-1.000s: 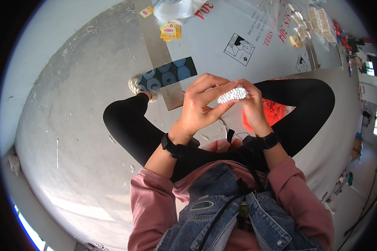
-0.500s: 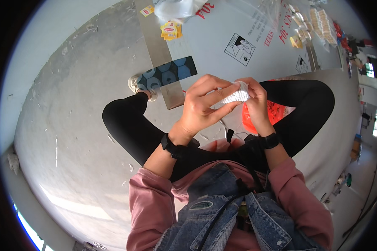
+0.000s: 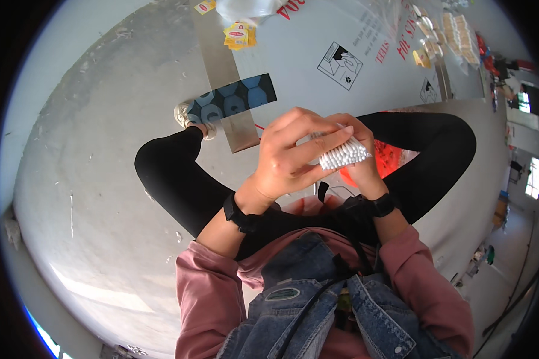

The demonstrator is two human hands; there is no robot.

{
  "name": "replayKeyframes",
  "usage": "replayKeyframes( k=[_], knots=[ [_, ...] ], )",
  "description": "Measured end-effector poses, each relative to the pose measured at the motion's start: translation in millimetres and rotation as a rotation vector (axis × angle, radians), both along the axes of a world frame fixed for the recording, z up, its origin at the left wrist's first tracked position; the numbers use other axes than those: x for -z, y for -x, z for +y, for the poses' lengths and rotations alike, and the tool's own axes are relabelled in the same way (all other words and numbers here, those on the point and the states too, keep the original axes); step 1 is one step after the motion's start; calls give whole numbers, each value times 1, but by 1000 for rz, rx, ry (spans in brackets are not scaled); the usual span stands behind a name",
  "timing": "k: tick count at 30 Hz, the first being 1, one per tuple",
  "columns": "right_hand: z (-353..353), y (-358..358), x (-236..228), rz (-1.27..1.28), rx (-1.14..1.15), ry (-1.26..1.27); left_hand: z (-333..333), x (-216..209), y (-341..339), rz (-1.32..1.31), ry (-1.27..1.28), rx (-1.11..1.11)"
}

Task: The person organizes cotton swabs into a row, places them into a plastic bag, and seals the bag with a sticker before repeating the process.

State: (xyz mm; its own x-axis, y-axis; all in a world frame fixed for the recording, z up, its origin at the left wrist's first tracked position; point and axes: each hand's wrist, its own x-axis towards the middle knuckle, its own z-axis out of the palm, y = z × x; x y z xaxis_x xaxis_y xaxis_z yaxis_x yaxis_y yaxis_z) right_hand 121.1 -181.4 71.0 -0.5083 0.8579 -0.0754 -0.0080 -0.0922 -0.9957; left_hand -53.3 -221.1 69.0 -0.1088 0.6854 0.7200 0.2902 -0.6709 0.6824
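Observation:
A bundle of cotton swabs (image 3: 344,157), its white tips packed together and turned toward me, is held up over my lap. My left hand (image 3: 286,154) grips it from the left, the fingers across its top and the thumb below. Around the far and right side wraps my right hand (image 3: 364,172), closed on the same bundle; some of its fingers are hidden behind the swabs and the left hand. The sticks' far ends are mostly covered by my fingers.
A grey film-covered board (image 3: 293,54) lies ahead, bearing yellow packets (image 3: 239,37), a clear plastic bag (image 3: 248,9) and several bundles of sticks (image 3: 460,37). A dark blue patterned strip (image 3: 233,99) lies near my foot. A red bag (image 3: 389,157) sits between my legs.
The swab bundle has turned and lowered slightly, so more of its white tips show. Both hands still hold it; the right hand's fingers have shifted behind it.

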Motion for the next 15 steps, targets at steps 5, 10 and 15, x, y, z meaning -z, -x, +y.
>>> replayKeyframes(
  k=[5,10,15],
  knots=[
    [-1,0,-1,3,-28,13,-2,-3,3,-2,36,-52],
    [0,-1,-2,275,85,405,-11,-10,1,-84,296,-18],
    [5,-3,-17,236,-92,494,-10,-4,-3,-206,389,175]
  ],
)
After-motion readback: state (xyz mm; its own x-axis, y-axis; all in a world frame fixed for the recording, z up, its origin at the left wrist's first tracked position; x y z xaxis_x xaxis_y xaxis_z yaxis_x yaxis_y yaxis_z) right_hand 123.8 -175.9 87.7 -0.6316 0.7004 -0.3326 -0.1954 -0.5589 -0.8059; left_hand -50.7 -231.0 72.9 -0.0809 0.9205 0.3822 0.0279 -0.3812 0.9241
